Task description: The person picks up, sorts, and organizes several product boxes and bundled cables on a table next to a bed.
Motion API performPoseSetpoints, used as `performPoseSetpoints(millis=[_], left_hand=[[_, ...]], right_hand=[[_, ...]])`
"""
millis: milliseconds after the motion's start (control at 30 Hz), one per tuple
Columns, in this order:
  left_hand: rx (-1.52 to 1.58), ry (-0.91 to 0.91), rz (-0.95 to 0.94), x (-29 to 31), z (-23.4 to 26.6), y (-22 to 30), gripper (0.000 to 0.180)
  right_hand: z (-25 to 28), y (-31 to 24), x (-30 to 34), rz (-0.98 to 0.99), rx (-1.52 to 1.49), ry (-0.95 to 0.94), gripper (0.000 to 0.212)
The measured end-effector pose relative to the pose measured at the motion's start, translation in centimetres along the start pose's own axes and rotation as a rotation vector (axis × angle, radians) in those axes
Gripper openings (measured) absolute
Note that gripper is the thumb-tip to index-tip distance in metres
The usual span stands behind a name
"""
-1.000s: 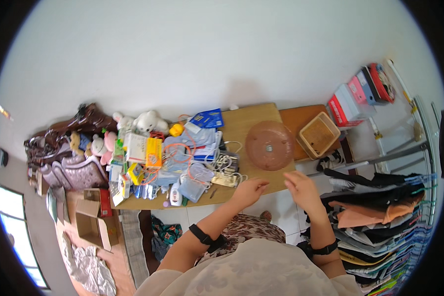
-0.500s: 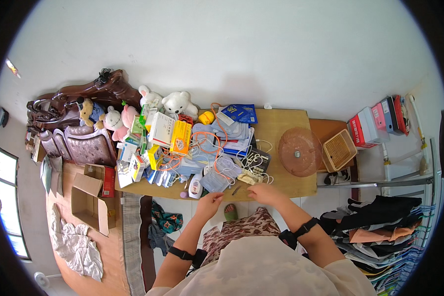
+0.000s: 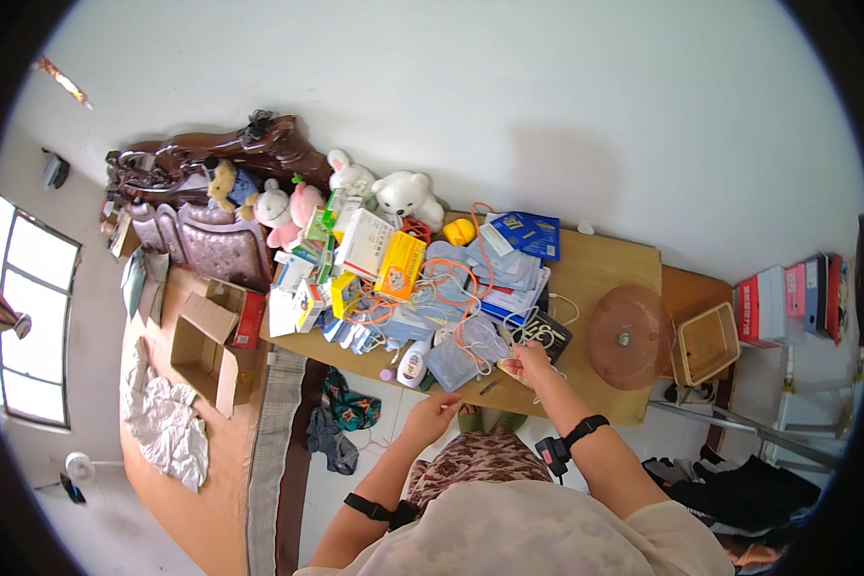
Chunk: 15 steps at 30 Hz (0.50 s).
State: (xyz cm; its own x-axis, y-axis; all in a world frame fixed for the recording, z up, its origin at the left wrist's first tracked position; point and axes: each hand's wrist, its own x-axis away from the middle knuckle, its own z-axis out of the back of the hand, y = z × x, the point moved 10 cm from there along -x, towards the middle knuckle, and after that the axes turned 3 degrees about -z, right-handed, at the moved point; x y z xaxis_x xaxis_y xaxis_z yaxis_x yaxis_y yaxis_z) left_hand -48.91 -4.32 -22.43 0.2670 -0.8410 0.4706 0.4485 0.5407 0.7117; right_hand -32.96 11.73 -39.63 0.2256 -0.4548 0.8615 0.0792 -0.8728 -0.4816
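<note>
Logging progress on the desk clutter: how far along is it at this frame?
Done: little to see; the right end of the wooden table is bare apart from a brown round lid. In hand: right hand on white cables; left hand empty, off the edge. Left: the heap of boxes and packets.

Place: a home room, used for sorting and storing goods.
Seating: carved wooden sofa (image 3: 211,182), upper left.
Table: wooden table (image 3: 605,264), centre, heaped with boxes, packets and cables.
Toys: plush animals (image 3: 405,197) by the wall.
Floor: open cardboard box (image 3: 206,350), left.
Shelf: folders (image 3: 797,298), right.
</note>
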Motion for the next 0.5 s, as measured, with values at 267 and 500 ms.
performPoseSetpoints(millis=[267, 500], left_hand=[[0.062, 0.072, -0.031, -0.8, 1.9, 0.7, 0.028], [0.014, 0.184, -0.132, -3.8, 8.4, 0.6, 0.026]], right_hand=[[1.2, -1.3, 0.8, 0.089, 0.056, -0.003, 0.051], [1.7, -6.6, 1.6, 0.457, 0.221, 0.241, 0.043]])
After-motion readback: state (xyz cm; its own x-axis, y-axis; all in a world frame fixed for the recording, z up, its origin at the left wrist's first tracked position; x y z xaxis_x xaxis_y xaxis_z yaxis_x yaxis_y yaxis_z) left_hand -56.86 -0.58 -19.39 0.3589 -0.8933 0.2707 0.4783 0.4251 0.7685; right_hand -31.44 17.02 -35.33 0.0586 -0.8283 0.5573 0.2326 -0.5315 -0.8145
